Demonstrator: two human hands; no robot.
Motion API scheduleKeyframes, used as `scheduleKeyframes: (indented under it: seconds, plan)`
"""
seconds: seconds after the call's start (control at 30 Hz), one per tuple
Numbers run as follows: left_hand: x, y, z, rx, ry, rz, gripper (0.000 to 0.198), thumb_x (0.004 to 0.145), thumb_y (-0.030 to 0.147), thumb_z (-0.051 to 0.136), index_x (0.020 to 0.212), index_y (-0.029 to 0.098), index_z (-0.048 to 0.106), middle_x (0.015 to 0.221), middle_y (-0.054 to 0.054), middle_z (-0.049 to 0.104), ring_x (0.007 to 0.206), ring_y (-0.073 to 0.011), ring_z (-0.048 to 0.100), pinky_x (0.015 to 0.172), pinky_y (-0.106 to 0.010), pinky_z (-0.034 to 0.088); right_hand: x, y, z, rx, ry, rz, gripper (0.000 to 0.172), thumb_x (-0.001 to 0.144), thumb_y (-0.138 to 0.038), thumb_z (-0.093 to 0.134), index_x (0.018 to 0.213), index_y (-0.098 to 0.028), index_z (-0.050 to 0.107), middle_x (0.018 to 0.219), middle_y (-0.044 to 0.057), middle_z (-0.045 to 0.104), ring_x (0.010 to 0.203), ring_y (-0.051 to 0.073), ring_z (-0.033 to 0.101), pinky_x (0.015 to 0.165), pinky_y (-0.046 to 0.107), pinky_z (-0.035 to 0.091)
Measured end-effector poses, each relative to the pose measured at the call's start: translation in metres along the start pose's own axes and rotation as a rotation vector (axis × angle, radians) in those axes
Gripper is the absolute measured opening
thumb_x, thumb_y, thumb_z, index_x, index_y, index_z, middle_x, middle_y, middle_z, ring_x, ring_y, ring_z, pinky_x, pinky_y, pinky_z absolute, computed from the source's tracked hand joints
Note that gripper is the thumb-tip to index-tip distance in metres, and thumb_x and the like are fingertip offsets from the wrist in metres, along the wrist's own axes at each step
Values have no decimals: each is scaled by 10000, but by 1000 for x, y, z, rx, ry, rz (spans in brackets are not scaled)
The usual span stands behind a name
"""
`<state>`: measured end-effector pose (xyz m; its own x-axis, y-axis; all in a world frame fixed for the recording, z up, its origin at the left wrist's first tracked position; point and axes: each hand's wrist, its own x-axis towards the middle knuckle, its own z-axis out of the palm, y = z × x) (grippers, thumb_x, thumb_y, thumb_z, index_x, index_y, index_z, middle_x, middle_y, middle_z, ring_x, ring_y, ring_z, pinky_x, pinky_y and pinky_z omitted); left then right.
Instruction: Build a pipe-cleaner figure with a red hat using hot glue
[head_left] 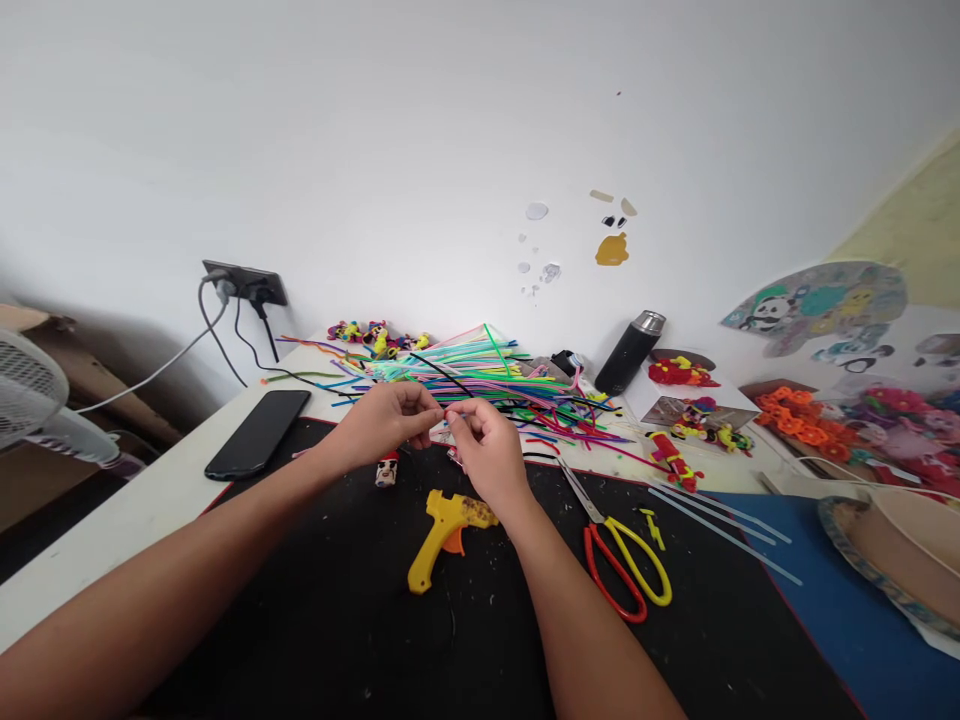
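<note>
My left hand (pixel 390 420) and my right hand (pixel 484 445) meet above the black mat's far part, fingertips pinched together. A tiny red piece (pixel 445 411) shows between the fingertips; its kind is too small to make out. Behind the fingers slants a black pipe cleaner (pixel 439 372); whether it is held or lies on the pile cannot be told. Below my left hand stands a small doll-like head (pixel 386 470) with a red top. A yellow glue gun (pixel 442 530) lies nearer me, its nozzle end beside my right wrist.
A heap of coloured pipe cleaners (pixel 480 370) lies along the wall. Scissors (pixel 611 545) with red and yellow handles and several glue sticks (pixel 731 530) are at right. A phone (pixel 259 435) lies left; a black flask (pixel 631 352) leans behind. Pipe-cleaner figures (pixel 673 460) sit around.
</note>
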<state>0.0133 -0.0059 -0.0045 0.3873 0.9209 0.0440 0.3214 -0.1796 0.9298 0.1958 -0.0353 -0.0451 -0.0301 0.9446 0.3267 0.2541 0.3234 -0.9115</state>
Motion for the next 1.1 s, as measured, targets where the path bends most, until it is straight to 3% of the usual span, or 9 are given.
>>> scheduleKeyframes:
  seconds: [0.2,0.47,0.73,0.9,1.1]
  plan:
    - [-1,7,-1,-69,-67,-3,343,786,509,797,793,177,712,683,-18,736,589,-147,682,594,-255,577,1,-1,-2,8,21,-3,215,948,-422,600,923,-219,666,543,-75,419,477,131,400,485,251,308]
    - [-1,1,1,39,62,52,348,819,527,752,838,184,699,652,0,717,564,-144,665,556,-236,550,3,-4,-2,274,-62,162,261,910,-472,637,942,-214,622,487,-94,482,360,108,406,384,230,334]
    - [-2,-3,4,79,48,59,306,853,501,706,819,199,672,652,7,708,576,-163,682,564,-256,545,3,-5,-1,286,-59,177,248,878,-456,651,886,-213,597,471,-105,474,342,91,395,363,214,312]
    - [-6,-1,6,189,36,121,269,915,459,636,835,207,683,660,16,704,598,-158,682,585,-247,520,4,-7,-1,339,-64,204,256,860,-460,661,871,-218,577,451,-118,448,326,86,377,375,219,329]
    - [-10,9,8,453,129,278,248,933,387,571,851,208,721,682,3,717,618,-156,644,587,-243,450,4,-8,-2,369,-73,240,270,840,-471,667,852,-221,564,440,-133,406,308,82,360,355,218,295]
